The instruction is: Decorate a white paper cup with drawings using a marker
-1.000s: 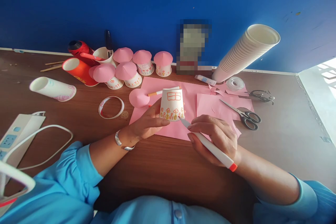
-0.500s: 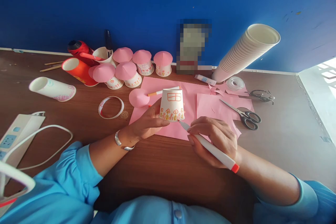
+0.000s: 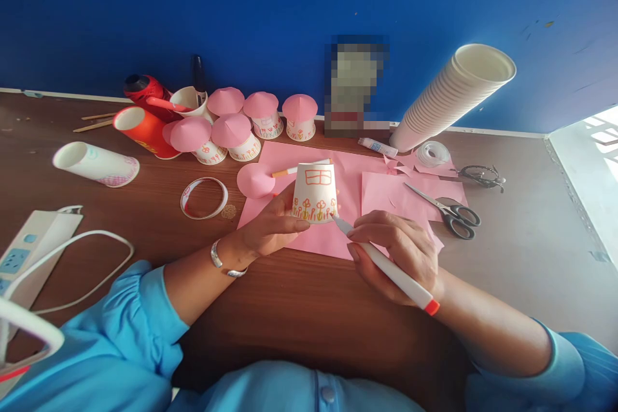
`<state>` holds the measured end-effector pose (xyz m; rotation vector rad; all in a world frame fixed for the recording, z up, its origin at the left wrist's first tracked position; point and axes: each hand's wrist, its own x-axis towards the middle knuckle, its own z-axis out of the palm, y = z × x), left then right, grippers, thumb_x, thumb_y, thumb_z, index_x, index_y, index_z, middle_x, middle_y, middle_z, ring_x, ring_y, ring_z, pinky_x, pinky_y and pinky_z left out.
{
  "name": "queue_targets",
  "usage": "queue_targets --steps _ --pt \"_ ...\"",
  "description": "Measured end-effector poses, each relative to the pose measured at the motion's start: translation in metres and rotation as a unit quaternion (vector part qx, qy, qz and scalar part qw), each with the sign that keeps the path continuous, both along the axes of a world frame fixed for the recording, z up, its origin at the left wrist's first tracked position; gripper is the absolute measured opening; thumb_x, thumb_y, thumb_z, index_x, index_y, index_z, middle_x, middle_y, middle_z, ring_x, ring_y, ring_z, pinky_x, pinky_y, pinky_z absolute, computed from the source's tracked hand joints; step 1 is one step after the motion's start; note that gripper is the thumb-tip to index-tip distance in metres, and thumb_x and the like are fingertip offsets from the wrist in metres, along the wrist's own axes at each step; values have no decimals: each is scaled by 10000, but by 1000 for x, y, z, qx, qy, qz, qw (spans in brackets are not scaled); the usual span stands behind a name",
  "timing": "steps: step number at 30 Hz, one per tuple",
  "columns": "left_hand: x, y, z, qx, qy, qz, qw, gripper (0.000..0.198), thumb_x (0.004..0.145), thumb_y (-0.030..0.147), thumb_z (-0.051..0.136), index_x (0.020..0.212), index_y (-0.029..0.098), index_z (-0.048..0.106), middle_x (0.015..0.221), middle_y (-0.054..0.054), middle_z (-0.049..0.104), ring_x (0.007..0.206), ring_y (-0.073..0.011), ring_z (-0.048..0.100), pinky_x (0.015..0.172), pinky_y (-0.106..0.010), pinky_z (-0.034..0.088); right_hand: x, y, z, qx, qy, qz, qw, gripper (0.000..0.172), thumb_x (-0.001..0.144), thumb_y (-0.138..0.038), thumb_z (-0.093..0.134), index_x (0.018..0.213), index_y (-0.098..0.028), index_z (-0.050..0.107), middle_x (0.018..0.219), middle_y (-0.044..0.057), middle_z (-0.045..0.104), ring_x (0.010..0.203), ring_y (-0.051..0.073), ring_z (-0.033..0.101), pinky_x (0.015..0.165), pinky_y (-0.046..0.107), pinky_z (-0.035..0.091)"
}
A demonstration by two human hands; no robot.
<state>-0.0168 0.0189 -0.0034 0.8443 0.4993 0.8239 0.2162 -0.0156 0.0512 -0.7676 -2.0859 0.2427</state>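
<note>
My left hand is closed round the left side of a white paper cup, held upside down. On the cup's side are a red window outline and a row of red flowers with yellow-green stems along the rim. Between the fingers of my right hand is a white marker with a red end, its tip at the cup's lower right edge. Pink paper lies beneath, with a pink paper cone and an orange-and-white marker behind my left hand.
Several small cups with pink cone roofs stand at the back. A tall stack of paper cups leans at the right, near scissors, clear tape and a glue stick. A power strip lies left, beside a tape ring.
The marker tip has moved slightly up, from below the cup's rim onto its lower right edge. The cup has shifted a little to the left.
</note>
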Motion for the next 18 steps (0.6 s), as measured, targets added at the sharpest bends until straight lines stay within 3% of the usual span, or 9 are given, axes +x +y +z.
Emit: queue_targets --steps 12,16,18 --pt "0 0 1 4 9 2 1000 548 845 239 821 1373 270 677 1389 -111 753 1404 -362 636 1191 -555 473 -1 -1 2 -6 0 1 1000 156 947 -72 595 997 -219 614 712 -3 690 606 159 705 520 262 574" --pt "0 -1 0 -4 -7 -1 1000 518 843 242 819 1345 265 692 1330 -106 775 1367 -354 667 1206 -565 473 4 -1 -2 17 25 18 999 152 1034 -137 563 1148 -209 633 808 30 729 682 174 747 550 287 620" --pt "-1 -1 0 -13 -18 0 1000 526 832 256 831 1340 277 696 1308 -96 782 1314 -345 705 1180 -558 504 6 0 -7 1 56 3 998 216 1071 -166 539 1260 -227 623 952 66 779 816 202 801 639 332 679"
